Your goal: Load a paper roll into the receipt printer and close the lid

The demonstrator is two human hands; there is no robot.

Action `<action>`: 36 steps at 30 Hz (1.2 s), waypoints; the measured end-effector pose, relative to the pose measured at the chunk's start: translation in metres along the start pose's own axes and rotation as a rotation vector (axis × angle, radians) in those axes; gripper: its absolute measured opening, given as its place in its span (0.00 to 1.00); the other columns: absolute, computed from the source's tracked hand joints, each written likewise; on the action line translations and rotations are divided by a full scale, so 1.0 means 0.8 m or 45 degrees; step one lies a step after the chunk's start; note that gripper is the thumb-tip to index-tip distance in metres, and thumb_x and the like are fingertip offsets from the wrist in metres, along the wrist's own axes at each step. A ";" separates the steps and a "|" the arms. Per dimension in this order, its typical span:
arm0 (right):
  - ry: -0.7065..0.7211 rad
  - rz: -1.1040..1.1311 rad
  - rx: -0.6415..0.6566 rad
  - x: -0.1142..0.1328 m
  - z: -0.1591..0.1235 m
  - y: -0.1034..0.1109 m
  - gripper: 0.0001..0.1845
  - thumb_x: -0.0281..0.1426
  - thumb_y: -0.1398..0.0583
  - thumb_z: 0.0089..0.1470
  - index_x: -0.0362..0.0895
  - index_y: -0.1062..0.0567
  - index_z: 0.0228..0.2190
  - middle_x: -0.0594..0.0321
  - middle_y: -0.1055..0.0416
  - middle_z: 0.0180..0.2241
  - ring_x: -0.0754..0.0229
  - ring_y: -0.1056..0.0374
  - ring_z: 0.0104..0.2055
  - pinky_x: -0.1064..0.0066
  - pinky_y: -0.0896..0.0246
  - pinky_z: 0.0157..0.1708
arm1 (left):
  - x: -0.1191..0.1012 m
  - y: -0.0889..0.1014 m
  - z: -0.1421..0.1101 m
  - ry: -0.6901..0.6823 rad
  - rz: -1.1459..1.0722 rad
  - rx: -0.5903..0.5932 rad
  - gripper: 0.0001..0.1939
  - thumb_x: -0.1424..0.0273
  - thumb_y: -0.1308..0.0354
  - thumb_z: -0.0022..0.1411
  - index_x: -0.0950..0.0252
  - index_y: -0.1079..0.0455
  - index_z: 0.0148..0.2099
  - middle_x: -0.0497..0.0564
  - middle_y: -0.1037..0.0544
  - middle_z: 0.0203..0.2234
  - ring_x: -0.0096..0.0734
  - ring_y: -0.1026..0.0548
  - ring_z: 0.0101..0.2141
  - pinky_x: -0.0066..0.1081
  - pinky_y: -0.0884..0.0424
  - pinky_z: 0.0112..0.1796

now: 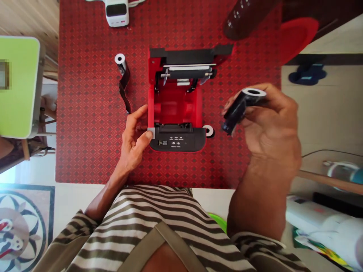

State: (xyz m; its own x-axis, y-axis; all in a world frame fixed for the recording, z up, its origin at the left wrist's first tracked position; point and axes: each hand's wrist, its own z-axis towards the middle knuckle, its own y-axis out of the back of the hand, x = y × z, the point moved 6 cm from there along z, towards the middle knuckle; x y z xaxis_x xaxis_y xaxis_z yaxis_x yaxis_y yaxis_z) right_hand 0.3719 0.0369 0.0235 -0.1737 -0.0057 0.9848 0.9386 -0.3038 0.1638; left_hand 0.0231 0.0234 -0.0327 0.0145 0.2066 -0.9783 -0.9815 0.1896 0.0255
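A red and black printer [177, 139] stands on the table with its lid [190, 57] raised. Inside, its red roll bay [177, 107] holds nothing. My left hand [134, 139] grips the printer's front left corner, thumb on top and fingers along the side. To the right of the printer, my right hand [269, 117] holds a roll of dark glossy film [236, 109] with a white end and a loose tail. Some of its fingers are hidden. Left of the printer stands another roll [120, 59] with a dark unrolled strip. A white-ended roll [209, 131] lies against the printer's right side.
A red patterned cloth [90, 151] covers the table. At the back are a white charger [117, 13] with a cable and a dark bottle [244, 20]. A red round thing [300, 36] is beyond the right edge, a green-topped stool [19, 102] at the left.
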 end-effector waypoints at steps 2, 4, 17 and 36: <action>-0.065 -0.043 -0.051 -0.031 0.011 0.008 0.17 0.43 0.30 0.45 0.58 0.21 0.39 0.61 0.19 0.36 0.48 0.24 0.36 0.52 0.25 0.38 | 0.002 0.000 0.001 0.014 0.004 -0.007 0.34 0.39 0.31 0.87 0.40 0.22 0.85 0.52 0.14 0.77 0.66 0.15 0.75 0.64 0.12 0.71; -0.082 -0.112 -0.117 -0.053 0.023 0.013 0.17 0.45 0.30 0.45 0.58 0.24 0.38 0.59 0.19 0.37 0.47 0.24 0.38 0.51 0.24 0.39 | 0.005 0.001 0.001 0.034 0.026 -0.013 0.34 0.39 0.31 0.87 0.41 0.22 0.85 0.52 0.14 0.77 0.67 0.16 0.75 0.66 0.13 0.72; 0.009 -0.589 -0.200 -0.051 0.037 -0.052 0.12 0.37 0.27 0.71 0.57 0.23 0.49 0.52 0.08 0.57 0.49 0.20 0.50 0.50 0.23 0.56 | -0.002 0.002 0.006 0.034 0.059 -0.050 0.35 0.38 0.30 0.85 0.47 0.20 0.82 0.57 0.12 0.72 0.63 0.13 0.70 0.60 0.12 0.68; -0.016 -0.317 0.016 -0.054 -0.033 0.005 0.15 0.39 0.24 0.63 0.57 0.11 0.51 0.55 0.05 0.49 0.43 0.11 0.48 0.45 0.15 0.52 | -0.007 -0.002 0.008 0.003 0.012 -0.079 0.33 0.39 0.29 0.85 0.46 0.17 0.81 0.56 0.10 0.69 0.60 0.11 0.66 0.59 0.11 0.67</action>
State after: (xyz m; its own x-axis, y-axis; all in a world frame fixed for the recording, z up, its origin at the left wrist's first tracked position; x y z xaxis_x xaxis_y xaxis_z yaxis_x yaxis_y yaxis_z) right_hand 0.3751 0.0107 -0.0204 -0.3968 0.0795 0.9145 0.8708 -0.2823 0.4024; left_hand 0.0262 0.0281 -0.0256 0.0049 0.2061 -0.9785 -0.9915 0.1282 0.0220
